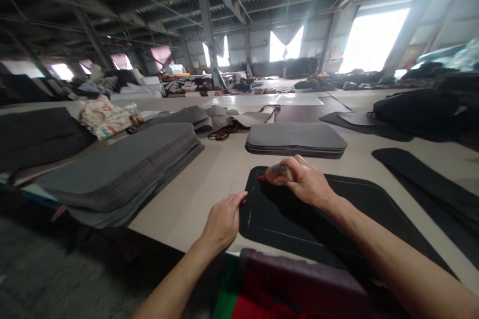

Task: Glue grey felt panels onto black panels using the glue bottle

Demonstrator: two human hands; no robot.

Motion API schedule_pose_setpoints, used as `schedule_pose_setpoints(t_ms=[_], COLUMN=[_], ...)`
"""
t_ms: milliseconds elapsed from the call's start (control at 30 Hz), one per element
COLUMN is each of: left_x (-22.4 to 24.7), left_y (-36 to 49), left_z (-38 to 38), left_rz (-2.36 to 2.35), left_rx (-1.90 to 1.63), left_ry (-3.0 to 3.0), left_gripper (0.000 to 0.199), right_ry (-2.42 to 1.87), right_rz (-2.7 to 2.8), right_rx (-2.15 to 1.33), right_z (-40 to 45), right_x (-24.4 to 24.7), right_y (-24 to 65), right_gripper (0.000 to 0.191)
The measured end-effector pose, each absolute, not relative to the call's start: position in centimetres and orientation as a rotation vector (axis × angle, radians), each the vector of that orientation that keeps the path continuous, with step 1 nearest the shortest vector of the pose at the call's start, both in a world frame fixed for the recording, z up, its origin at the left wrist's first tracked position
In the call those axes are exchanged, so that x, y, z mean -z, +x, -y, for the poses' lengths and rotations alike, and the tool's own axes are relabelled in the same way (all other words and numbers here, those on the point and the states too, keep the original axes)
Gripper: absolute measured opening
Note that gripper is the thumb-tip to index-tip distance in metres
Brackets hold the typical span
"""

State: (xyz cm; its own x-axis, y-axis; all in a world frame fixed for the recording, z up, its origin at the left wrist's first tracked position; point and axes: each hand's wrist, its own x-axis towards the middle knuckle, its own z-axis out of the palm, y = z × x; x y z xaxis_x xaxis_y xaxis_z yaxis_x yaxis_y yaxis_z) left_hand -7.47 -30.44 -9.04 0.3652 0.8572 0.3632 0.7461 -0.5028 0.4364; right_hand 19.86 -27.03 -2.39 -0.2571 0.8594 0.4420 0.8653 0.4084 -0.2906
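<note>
A black panel with rounded corners (355,209) lies flat on the table in front of me, with pale dashed lines near its edges. My right hand (305,179) is closed around a small brownish tool (280,173), whose red tip touches or nearly touches the panel near its far left corner. At the panel's left edge rests my left hand (223,219), its fingertips close together on the rim. Whether it pinches the edge or only presses on it is hard to see.
Behind the panel sits a stack of grey panels (295,135). A taller grey stack (123,159) stands at the left. Dark strips (430,184) lie at the right, a black heap (419,109) behind them. Scissors-like brown handles (221,133) lie beyond the left stack.
</note>
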Motion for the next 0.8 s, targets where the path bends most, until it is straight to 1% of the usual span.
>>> schedule_pose_setpoints(t_ms=[367,633,700,800], left_x=[9.1,9.4,9.3,9.3], left_y=[-7.4,-7.4,-7.5,-7.4], left_z=[30.5,30.5,30.5,30.5], left_rz=[-1.457,-1.46,-1.458,-1.459], left_rx=[-0.828,-0.842,-0.845,-0.853], left_ry=[2.423,2.403,2.405,2.412], left_gripper=[0.046,0.048,0.047,0.046], right_ry=[-1.325,-1.225,-1.247,-1.293], right_rz=[2.315,2.304,2.27,2.238], right_rx=[-0.15,-0.365,-0.347,-0.229], right_z=[29.5,32.0,31.6,30.3], right_x=[-0.4,0.2,0.5,0.9], right_y=[19.8,20.6,20.8,20.7], right_gripper=[0.024,0.022,0.023,0.024])
